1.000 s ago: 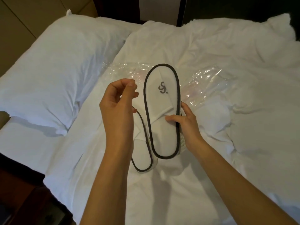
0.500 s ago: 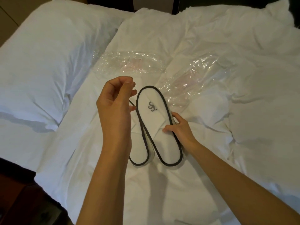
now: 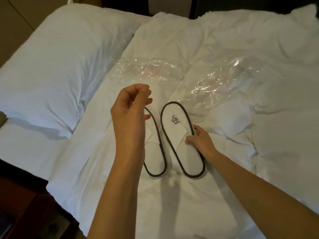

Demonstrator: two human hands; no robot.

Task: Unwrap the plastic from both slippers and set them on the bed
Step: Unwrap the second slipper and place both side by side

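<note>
Two white slippers with dark trim lie flat side by side on the white duvet (image 3: 198,213). The right slipper (image 3: 179,135) shows a grey logo near its toe. My right hand (image 3: 201,141) pinches its right edge, thumb on top. The left slipper (image 3: 155,161) is half hidden under my left hand (image 3: 131,116), which hovers above it with fingers curled toward the thumb and nothing visible in it. Two empty clear plastic wrappers lie beyond the slippers, one (image 3: 148,69) at centre and one (image 3: 221,80) to the right.
A large white pillow (image 3: 60,71) lies at the left. The duvet is bunched into folds on the right (image 3: 279,104). Dark wooden furniture (image 3: 20,209) shows past the bed's edge at the lower left.
My right hand has brought the logo slipper down from a raised position until it lies flat on the duvet beside the other. My left hand has kept its curled pose above the left slipper.
</note>
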